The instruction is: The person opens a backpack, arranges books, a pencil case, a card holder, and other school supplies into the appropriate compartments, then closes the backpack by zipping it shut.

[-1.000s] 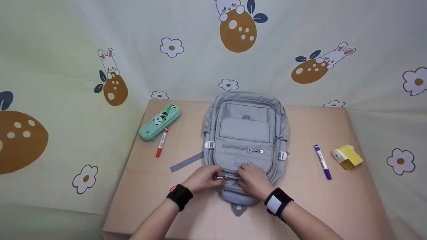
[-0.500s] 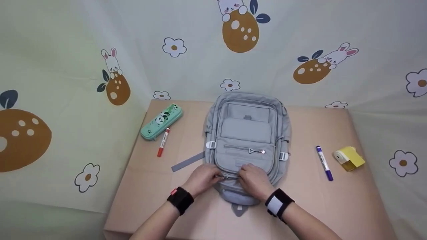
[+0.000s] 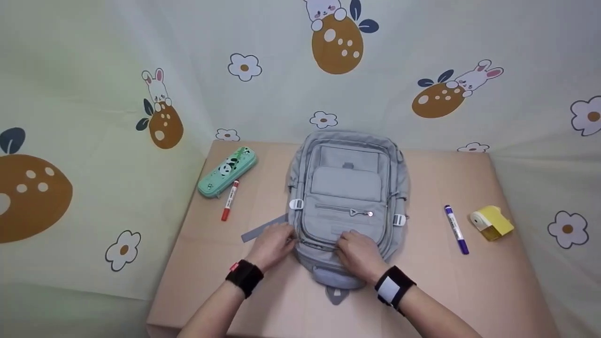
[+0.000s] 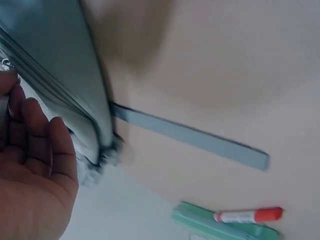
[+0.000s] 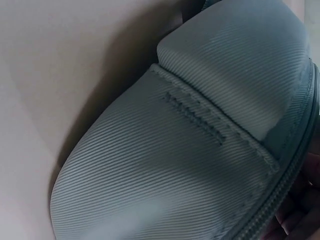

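Observation:
A grey backpack lies flat, its top handle loop toward the person. My left hand is at the bag's lower left edge. In the left wrist view its thumb and forefinger pinch a zipper pull, right beside the metal slider on the zipper track. My right hand grips the bag's fabric beside the same zipper, right of the middle. The right wrist view shows ribbed grey fabric up close, with fingers partly hidden behind the zipper edge.
A loose grey strap sticks out to the left. Beyond it lie a green panda pencil case and a red marker. On the right are a purple marker and a yellow-and-white gadget. A printed curtain surrounds the table.
My left hand has moved left along the bag's zipper with the pull, from near the middle to the left edge. The right hand stays about where it was, holding the fabric.

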Demonstrator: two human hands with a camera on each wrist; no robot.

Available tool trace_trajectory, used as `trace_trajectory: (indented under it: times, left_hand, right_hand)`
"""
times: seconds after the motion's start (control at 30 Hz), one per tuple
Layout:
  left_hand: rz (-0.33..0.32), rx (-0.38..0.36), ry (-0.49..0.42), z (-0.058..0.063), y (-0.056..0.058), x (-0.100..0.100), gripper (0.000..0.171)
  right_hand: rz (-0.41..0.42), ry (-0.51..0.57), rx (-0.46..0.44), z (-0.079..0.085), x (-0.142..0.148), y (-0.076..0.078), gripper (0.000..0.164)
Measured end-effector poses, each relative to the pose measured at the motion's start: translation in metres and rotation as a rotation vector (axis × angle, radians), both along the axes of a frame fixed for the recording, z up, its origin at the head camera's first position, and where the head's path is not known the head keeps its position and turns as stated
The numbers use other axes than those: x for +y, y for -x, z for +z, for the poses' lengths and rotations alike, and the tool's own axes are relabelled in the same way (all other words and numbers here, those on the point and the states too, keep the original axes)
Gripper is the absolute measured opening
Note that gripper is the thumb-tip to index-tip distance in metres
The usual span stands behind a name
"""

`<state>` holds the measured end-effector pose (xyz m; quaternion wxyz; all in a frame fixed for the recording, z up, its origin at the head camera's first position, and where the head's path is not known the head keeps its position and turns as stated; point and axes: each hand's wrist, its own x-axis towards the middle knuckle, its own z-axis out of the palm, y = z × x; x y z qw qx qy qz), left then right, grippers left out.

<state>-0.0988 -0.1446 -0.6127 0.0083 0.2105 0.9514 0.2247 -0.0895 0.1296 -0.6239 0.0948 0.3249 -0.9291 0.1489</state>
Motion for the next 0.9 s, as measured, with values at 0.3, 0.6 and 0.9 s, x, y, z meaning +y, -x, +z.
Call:
trace_trajectory:
  times: [0.3, 0.6, 0.9]
  left_hand:
    - [-0.067, -0.007, -0.027, -0.003, 0.003, -0.005, 0.009]
    - [-0.04, -0.077, -0.047, 0.001, 0.003, -0.004, 0.006]
    - [-0.004, -0.172, -0.129, 0.007, 0.005, -0.004, 0.004]
  right_hand:
    - [-0.01, 0.013, -0.036, -0.002, -0.001, -0.001, 0.008]
    - [0.012, 0.029, -0.011, -0.001, -0.013, 0.001, 0.013]
    - [0.012, 0.009, 0.006, 0.004, -0.04, 0.005, 0.022]
